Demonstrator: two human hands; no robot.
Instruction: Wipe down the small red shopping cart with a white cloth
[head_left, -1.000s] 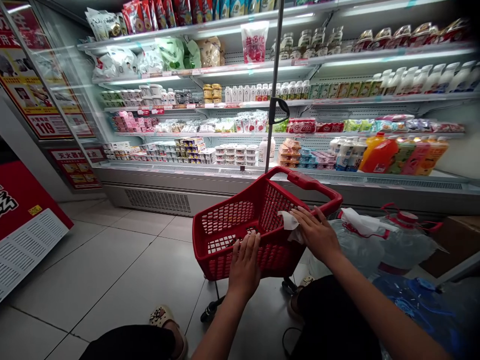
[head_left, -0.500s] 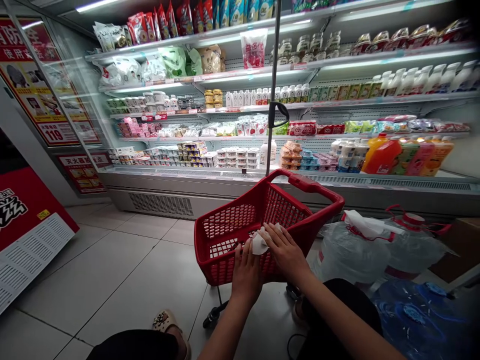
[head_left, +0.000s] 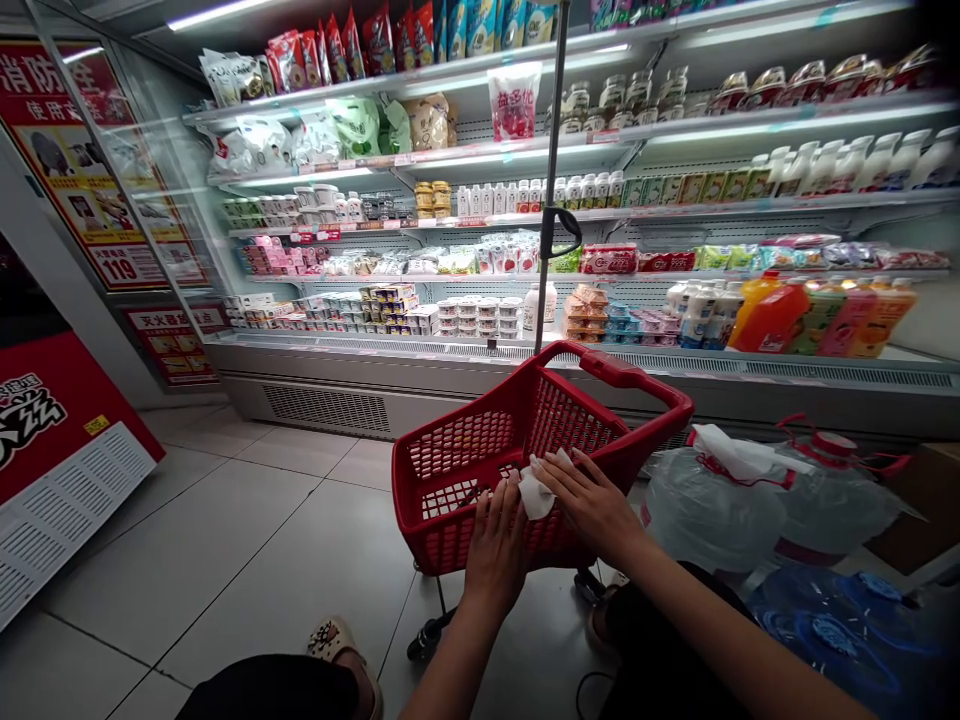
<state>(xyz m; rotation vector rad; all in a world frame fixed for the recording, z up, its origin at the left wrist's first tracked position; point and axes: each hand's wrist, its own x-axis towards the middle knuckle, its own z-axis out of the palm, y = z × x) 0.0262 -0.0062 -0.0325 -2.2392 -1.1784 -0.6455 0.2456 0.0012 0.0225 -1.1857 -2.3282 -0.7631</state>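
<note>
A red plastic shopping cart stands in front of me, tilted slightly in view, with its handle toward the right. My right hand presses a crumpled white tissue onto the near rim of the basket, its fingers bent over the edge. Just left of the tissue, my left hand lies against the near side, fingers stretched out straight and tips at the rim. Nothing shows between the left fingers. The palms of both hands are hidden, as is part of the tissue under the right fingers.
A lit refrigerated display with shelves of packaged goods stands behind the cart. Large clear water jugs and blue water bottles sit at right. A red and white cabinet is at left. My shoe is on the tiled floor.
My right hand and the tissue have slid a little to the right along the rim. The left hand stays at nearly the same spot on the cart. The view has shifted slightly.
</note>
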